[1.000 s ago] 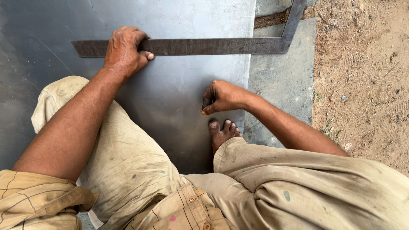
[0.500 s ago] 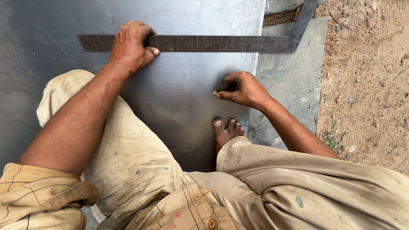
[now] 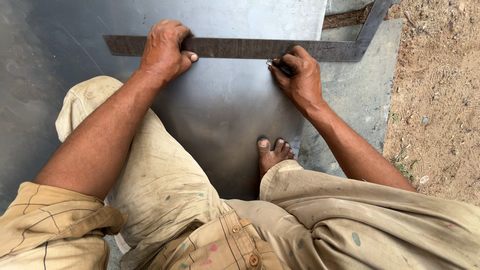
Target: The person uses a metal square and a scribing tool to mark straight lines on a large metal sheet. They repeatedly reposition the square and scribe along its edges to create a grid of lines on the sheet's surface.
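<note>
The right hand [image 3: 299,75] has moved from the middle of the metal sheet [image 3: 235,115], near the bare foot [image 3: 272,154], far up to the steel square [image 3: 250,48], its small marking tool [image 3: 273,63] now touching the blade's near edge.
</note>
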